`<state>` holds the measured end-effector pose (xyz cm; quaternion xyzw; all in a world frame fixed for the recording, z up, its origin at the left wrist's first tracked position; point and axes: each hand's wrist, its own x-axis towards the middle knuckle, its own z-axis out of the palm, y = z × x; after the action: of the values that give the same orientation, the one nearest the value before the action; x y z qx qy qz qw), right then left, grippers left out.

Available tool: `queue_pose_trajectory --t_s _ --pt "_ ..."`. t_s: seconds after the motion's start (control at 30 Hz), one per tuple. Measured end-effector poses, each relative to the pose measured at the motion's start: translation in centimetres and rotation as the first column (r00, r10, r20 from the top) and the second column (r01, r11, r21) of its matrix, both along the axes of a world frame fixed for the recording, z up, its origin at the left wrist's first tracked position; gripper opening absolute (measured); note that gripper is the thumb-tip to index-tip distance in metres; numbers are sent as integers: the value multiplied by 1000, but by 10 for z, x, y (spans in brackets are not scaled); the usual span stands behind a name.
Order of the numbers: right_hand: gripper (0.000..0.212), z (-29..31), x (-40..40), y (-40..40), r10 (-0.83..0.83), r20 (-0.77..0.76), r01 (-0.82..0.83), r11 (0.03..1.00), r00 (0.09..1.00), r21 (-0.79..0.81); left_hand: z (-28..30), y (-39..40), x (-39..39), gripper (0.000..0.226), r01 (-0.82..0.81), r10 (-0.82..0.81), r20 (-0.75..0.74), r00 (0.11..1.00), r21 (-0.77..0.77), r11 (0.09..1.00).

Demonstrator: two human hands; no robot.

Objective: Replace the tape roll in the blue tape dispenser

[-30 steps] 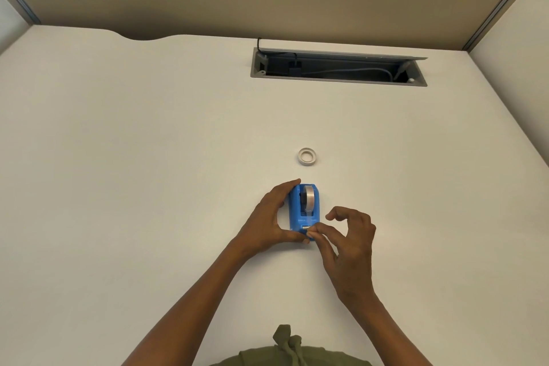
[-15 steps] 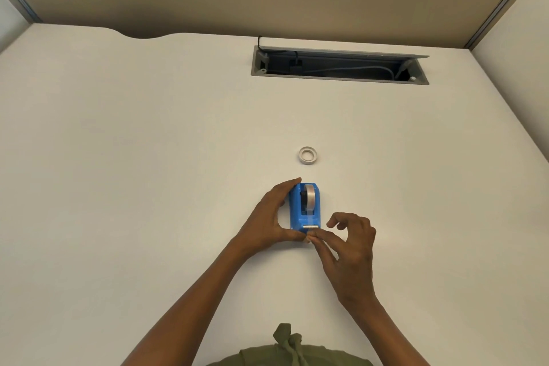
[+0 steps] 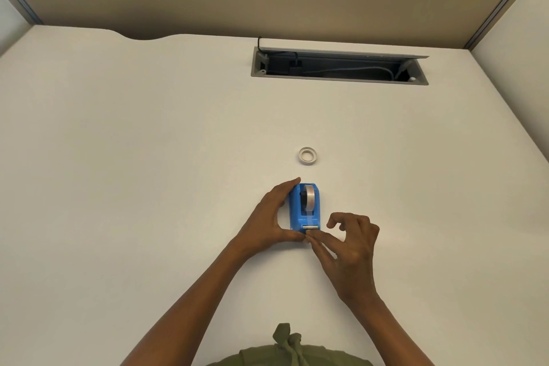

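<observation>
The blue tape dispenser [image 3: 297,211] stands on the white desk [image 3: 148,187] with a clear tape roll [image 3: 309,197] seated in it and a strip running down to its cutter. My left hand [image 3: 269,217] grips the dispenser from its left side, forefinger at the far end and thumb at the near end. My right hand [image 3: 344,244] pinches thumb and forefinger together just below the cutter, at the tape's end; whether tape is between them cannot be told. A thin, nearly bare white tape core [image 3: 307,155] lies flat on the desk beyond the dispenser.
An open cable tray [image 3: 338,67] with wires inside is sunk into the desk at the back. A beige partition wall runs behind it. Another white surface [image 3: 517,38] adjoins at the right.
My right hand's pinched fingertips have slid from the dispenser's cutter down and toward me by a small amount. The left hand and the dispenser have stayed put.
</observation>
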<state>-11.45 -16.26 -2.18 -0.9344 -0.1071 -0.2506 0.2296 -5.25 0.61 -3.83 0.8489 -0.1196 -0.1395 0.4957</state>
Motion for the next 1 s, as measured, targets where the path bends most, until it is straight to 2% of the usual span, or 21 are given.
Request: queue_pose_trajectory --t_s 0.13,0.27,0.43,0.57,0.67,0.73,0.83,0.9,1.0 --pt "16 2 1 -3 39 50 -36 998 998 -60 0 0 0 97 4 -4 -3 1000 5 1000" --pt "17 3 4 -6 125 124 -97 974 984 -205 0 2 2 104 24 -23 -35 999 5 1000" --pt "7 -7 1 -12 173 98 -136 943 980 -303 3 8 4 107 76 -76 -83 994 -3 997" --pt "10 -13 -2 -17 64 -37 -68 990 997 -120 5 13 6 103 93 -91 -130 987 8 996" --pt "12 -13 -1 -22 38 -139 -36 999 990 21 10 17 11 89 120 -118 -124 985 6 993" --pt "14 -10 0 -24 44 -186 -25 994 982 102 15 17 16 75 101 -98 -66 993 44 994" --pt "13 -2 1 -28 16 -195 33 968 981 250 24 11 22 56 -42 24 111 994 161 986" --pt "16 7 4 -28 -6 -186 68 942 983 330 28 6 26 55 -133 103 181 978 161 978" --pt "21 27 14 -31 -32 -140 87 909 990 408 33 0 35 62 -179 143 242 960 135 975"
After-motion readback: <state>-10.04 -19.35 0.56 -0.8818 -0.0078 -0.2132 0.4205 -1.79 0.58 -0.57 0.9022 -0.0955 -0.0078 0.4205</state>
